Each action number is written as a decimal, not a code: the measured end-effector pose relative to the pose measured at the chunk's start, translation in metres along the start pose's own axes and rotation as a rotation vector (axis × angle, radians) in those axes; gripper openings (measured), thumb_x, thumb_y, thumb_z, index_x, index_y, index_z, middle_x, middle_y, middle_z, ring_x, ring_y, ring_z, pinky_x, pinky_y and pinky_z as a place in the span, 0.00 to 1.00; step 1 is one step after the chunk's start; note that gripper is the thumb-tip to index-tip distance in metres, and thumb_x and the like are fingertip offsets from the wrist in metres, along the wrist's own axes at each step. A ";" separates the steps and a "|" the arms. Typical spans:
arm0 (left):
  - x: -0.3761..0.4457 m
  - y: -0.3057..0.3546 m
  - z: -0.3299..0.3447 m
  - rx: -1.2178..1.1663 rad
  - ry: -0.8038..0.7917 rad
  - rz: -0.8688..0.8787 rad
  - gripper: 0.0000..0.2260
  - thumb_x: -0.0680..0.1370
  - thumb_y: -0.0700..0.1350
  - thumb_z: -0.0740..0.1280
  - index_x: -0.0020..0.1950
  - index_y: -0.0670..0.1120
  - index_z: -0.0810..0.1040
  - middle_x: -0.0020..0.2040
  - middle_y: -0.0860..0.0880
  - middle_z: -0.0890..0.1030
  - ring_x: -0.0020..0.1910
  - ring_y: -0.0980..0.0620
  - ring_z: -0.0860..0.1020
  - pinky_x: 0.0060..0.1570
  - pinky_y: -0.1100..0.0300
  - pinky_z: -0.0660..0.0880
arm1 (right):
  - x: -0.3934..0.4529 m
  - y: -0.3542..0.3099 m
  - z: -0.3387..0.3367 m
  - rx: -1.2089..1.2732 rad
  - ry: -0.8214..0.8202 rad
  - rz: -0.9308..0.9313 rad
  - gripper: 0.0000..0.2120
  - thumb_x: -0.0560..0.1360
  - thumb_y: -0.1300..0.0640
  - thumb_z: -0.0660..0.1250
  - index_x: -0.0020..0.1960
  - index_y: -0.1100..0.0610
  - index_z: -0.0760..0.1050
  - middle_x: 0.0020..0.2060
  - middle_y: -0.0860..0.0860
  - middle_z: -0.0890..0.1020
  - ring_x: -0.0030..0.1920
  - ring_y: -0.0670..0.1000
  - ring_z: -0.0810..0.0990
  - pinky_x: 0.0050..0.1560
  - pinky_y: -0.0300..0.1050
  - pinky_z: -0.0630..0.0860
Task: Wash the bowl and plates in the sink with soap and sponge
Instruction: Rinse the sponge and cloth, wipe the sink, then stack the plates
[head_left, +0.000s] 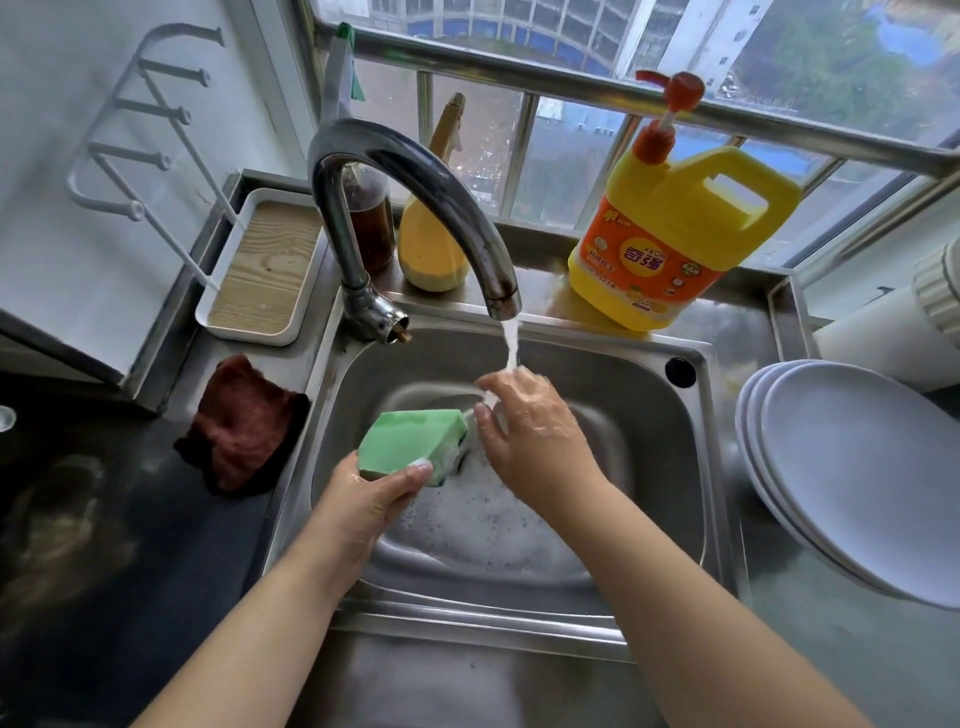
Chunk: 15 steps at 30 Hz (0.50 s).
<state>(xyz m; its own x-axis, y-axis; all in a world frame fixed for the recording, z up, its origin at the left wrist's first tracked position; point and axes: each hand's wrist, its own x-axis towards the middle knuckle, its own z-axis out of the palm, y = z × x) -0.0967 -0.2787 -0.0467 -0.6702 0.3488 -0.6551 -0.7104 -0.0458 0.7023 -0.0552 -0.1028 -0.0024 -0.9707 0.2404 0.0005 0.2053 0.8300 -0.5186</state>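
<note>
My left hand (371, 496) grips a green sponge (413, 441) over the steel sink (696, 467), thumb across its near edge. Just right of the sponge, my right hand (530, 421) sits under the running water from the tap (410, 208), fingers loosely bent and holding nothing. Suds and water lie on the sink floor. A stack of white plates (857, 467) rests on the counter to the right of the sink. The yellow soap bottle (675, 234) with a red pump stands behind the sink at the right. No bowl is in view.
A brown cloth (241, 426) lies on the counter left of the sink. Behind it stands a white tray (265, 270) with a wire rack. A dark bottle (371, 218) and a yellow bottle (434, 249) stand behind the tap, by the window bars.
</note>
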 end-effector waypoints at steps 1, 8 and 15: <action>0.000 0.001 0.004 -0.012 -0.008 -0.010 0.29 0.60 0.41 0.76 0.60 0.39 0.74 0.53 0.40 0.81 0.50 0.47 0.81 0.44 0.62 0.79 | -0.008 0.003 -0.001 0.110 -0.067 0.159 0.17 0.80 0.51 0.59 0.67 0.53 0.70 0.59 0.50 0.76 0.58 0.50 0.74 0.60 0.45 0.69; 0.006 0.016 0.045 -0.026 -0.165 -0.004 0.24 0.67 0.42 0.73 0.62 0.41 0.74 0.52 0.43 0.81 0.47 0.50 0.81 0.46 0.60 0.78 | -0.027 0.019 0.012 0.948 -0.097 0.621 0.20 0.79 0.49 0.62 0.71 0.42 0.64 0.57 0.49 0.80 0.52 0.48 0.82 0.57 0.49 0.79; 0.020 0.025 0.068 -0.050 -0.013 0.009 0.11 0.80 0.36 0.61 0.61 0.44 0.69 0.54 0.40 0.79 0.45 0.45 0.80 0.50 0.51 0.78 | -0.013 0.027 -0.004 1.193 0.073 0.754 0.16 0.80 0.58 0.61 0.67 0.49 0.71 0.58 0.54 0.79 0.55 0.52 0.81 0.50 0.46 0.81</action>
<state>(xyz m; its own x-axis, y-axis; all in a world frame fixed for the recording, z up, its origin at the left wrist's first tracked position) -0.1128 -0.2091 -0.0231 -0.6737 0.3601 -0.6453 -0.7147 -0.0956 0.6928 -0.0363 -0.0814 -0.0134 -0.6609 0.4844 -0.5732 0.4014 -0.4172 -0.8154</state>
